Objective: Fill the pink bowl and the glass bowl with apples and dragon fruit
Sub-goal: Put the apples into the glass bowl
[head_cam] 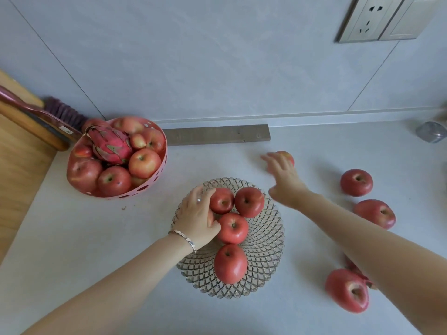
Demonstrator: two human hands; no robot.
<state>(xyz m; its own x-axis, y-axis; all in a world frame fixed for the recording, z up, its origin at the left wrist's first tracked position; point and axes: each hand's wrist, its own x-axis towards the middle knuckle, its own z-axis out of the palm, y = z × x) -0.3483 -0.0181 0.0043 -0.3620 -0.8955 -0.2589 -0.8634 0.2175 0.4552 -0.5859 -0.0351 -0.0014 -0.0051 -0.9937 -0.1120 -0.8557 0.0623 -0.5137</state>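
The glass bowl point(266, 240) stands at the centre of the white counter with several red apples point(232, 228) in it. My left hand point(197, 215) lies inside its left side, fingers spread against two of those apples. At the back left, the pink bowl point(158, 169) is heaped with apples and has a dragon fruit point(111, 145) on top. My right hand point(283, 177) is stretched out, fingers apart, just short of a loose apple point(287, 156). Three more apples point(356, 182) point(375, 212) point(347, 290) lie at the right. A second dragon fruit point(354, 268) shows partly behind my right forearm.
A wooden board point(21, 151) and a brush with purple bristles point(64, 111) lie at the left, next to the pink bowl. A grey strip point(217, 134) runs along the wall's foot. A small grey container point(431, 131) sits at the far right. A wall socket point(367, 18) is above.
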